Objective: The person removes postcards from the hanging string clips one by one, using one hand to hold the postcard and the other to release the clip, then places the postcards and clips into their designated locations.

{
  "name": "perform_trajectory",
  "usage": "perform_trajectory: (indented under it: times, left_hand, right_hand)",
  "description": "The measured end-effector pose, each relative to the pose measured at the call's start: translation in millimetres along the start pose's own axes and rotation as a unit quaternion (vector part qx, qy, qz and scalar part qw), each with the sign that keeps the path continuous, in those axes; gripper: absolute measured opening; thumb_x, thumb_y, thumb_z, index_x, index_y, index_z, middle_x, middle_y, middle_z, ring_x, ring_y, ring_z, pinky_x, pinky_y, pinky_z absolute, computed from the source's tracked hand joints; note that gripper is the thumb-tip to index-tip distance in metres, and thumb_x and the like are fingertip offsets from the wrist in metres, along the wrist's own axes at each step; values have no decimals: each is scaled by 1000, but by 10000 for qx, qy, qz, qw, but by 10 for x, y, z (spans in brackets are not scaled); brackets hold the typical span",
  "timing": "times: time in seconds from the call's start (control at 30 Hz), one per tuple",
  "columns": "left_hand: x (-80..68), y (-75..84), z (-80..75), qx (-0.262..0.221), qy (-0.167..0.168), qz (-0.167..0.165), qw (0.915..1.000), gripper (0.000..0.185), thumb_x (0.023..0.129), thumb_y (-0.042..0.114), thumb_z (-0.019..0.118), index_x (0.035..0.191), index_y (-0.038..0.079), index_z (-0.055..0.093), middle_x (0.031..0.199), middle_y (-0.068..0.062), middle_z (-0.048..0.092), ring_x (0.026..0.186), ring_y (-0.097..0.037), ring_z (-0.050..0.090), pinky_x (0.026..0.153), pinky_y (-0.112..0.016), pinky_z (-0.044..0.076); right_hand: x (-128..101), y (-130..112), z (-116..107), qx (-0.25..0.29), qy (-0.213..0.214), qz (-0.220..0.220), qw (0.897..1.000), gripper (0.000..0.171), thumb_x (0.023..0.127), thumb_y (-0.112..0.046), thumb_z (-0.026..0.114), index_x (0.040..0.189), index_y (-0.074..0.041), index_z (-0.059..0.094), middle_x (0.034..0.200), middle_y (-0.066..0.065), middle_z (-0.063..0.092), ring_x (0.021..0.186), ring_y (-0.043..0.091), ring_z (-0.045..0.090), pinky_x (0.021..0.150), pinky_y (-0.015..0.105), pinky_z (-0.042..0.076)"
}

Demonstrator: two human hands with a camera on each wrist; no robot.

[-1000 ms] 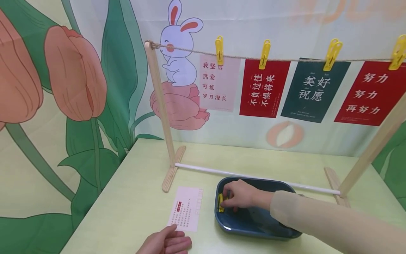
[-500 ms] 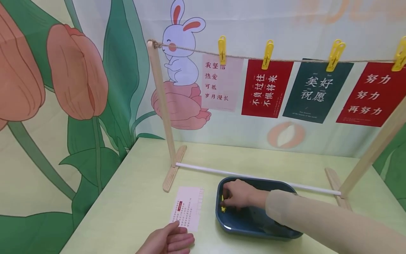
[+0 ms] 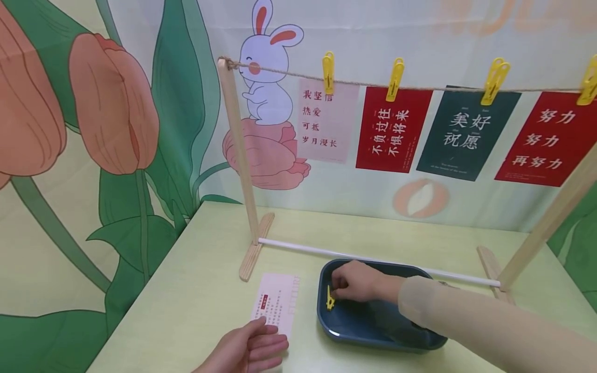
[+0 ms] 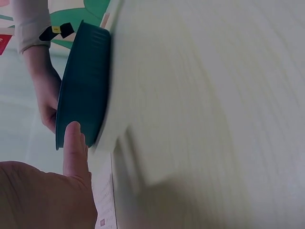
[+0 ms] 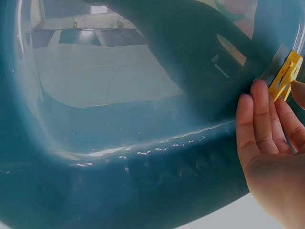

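Observation:
My right hand [image 3: 358,281] reaches into the dark blue plastic basin [image 3: 368,339], at its left end. Thumb and fingers pinch a yellow clothespin [image 3: 330,300], seen narrow side on in the head view. In the right wrist view the clothespin [image 5: 286,75] shows between thumb and fingertips, close by the basin wall. My left hand [image 3: 252,348] has its fingers extended, palm turned toward the basin. It overlaps the near end of a pale pink printed card [image 3: 275,295] lying on the table.
Behind the basin stands a wooden frame [image 3: 240,150] with a twine line [image 3: 359,84] along its top. Several yellow clothespins hold cards on it: a pink card [image 3: 326,124], red ones and a dark green card [image 3: 466,134]. A white rod [image 3: 298,248] joins the frame's feet.
The yellow clothespin has turned side on in my right fingers, which have shifted slightly right. My left hand has moved a little up and right over the card's near end.

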State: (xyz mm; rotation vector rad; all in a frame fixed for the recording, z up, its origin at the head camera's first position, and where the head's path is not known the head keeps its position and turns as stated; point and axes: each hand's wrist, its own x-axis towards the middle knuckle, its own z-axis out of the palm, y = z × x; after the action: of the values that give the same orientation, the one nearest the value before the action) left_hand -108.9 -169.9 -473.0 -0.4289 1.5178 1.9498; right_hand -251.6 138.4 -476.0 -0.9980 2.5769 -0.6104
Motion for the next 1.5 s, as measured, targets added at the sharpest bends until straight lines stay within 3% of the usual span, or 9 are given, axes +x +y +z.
perform_trajectory:
  times: [0.03,0.1,0.53,1.03,1.5]
  left_hand:
    - [3,3,-1,20,-37,67,10000,66,117,38,41,148,-21,38,132,-29,70,120,-36,73,99,-46,62]
    - [3,15,0,39,-89,193,9998,66,117,38,40,148,-20,39,133,-30,69,119,-35,74,98,-47,62]
    - [20,294,106,-50,-236,602,9979,65,117,37,41,153,-17,37,139,-30,66,116,-31,75,98,-46,62]
    - [80,823,363,52,-276,1596,9868,60,114,37,50,149,-11,48,140,-29,66,122,-33,72,98,-43,62]
    - [196,1246,605,51,-368,1912,9809,61,112,39,54,150,-8,50,141,-28,65,125,-34,70,98,-42,61]
  right_hand:
    - [-60,-182,-89,36,-52,120,9999,10,97,-19,79,90,-14,74,80,-7,70,68,6,60,66,26,56]
    - [-71,-216,-96,-66,-34,100,9999,8,96,-18,79,92,-14,74,83,-6,72,70,5,61,67,25,56]
    - [-210,-256,-231,-201,248,-43,9995,13,97,-21,80,103,-10,76,94,0,78,82,9,70,76,30,61]
    - [-472,-425,-653,223,573,-155,9980,14,98,-24,79,104,-11,77,88,-8,75,77,3,65,76,25,59]
    - [-564,-617,-1042,202,892,2,9958,22,97,-25,80,113,-11,77,93,-6,77,80,8,67,79,27,59]
